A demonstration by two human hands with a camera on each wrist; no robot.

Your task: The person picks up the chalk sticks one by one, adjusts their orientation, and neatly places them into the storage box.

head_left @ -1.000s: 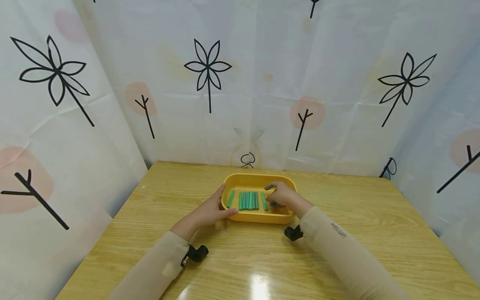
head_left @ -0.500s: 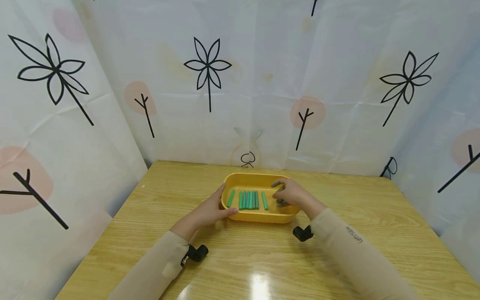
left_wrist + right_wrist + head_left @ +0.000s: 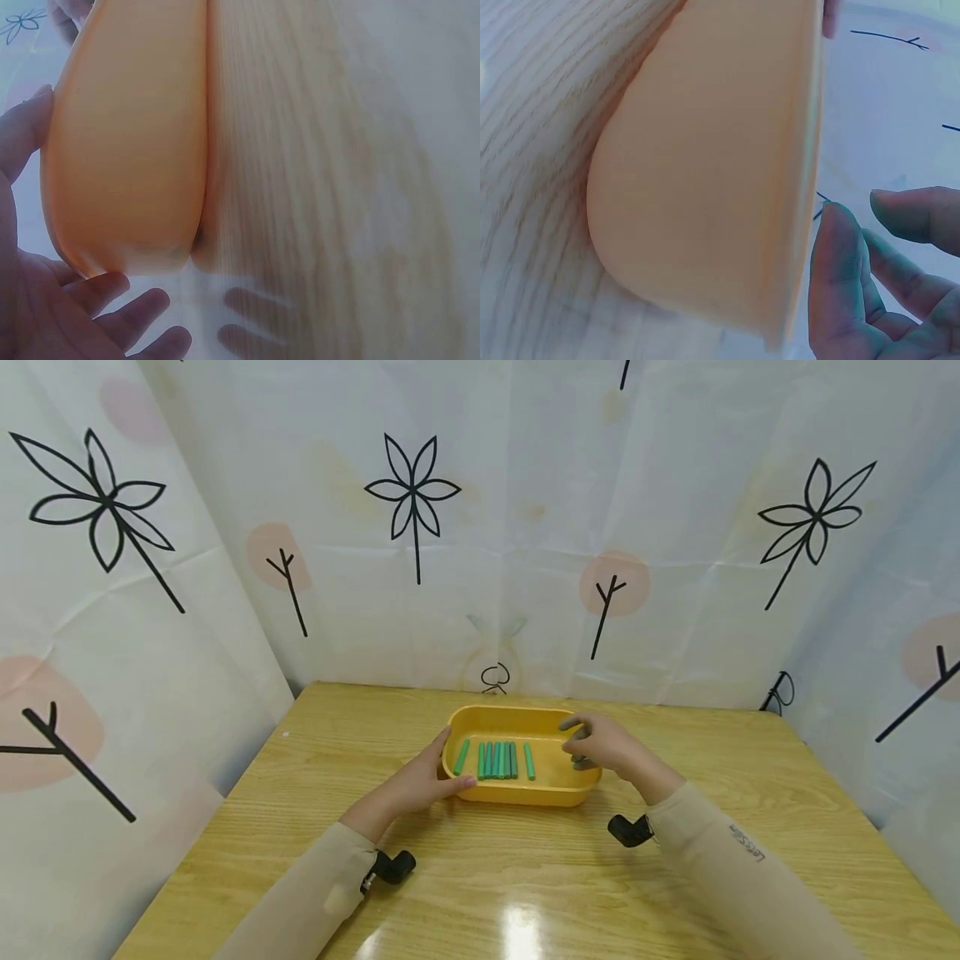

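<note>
A yellow plastic tray (image 3: 517,796) rests on the table with green and blue-green sticks (image 3: 498,761) like chalk inside. Several lie side by side; one stick (image 3: 461,757) leans apart at the left, another (image 3: 529,762) at the right. My left hand (image 3: 416,787) holds the tray's left end, thumb at the front rim and fingers at the end wall. In the left wrist view the tray wall (image 3: 127,135) sits between thumb and fingers. Over the right end hovers my right hand (image 3: 606,747), holding nothing, fingers loosely bent. The right wrist view shows grey-green stains on its fingers (image 3: 838,277).
The wooden table (image 3: 480,885) spreads around the tray. White cloth (image 3: 510,527) printed with flowers and trees hangs behind and at both sides. A small black camera (image 3: 393,866) is on the left wrist and another black camera (image 3: 630,831) on the right.
My right hand has moved right, from beside the rightmost stick to over the tray's right end. The left hand and the sticks stay in place.
</note>
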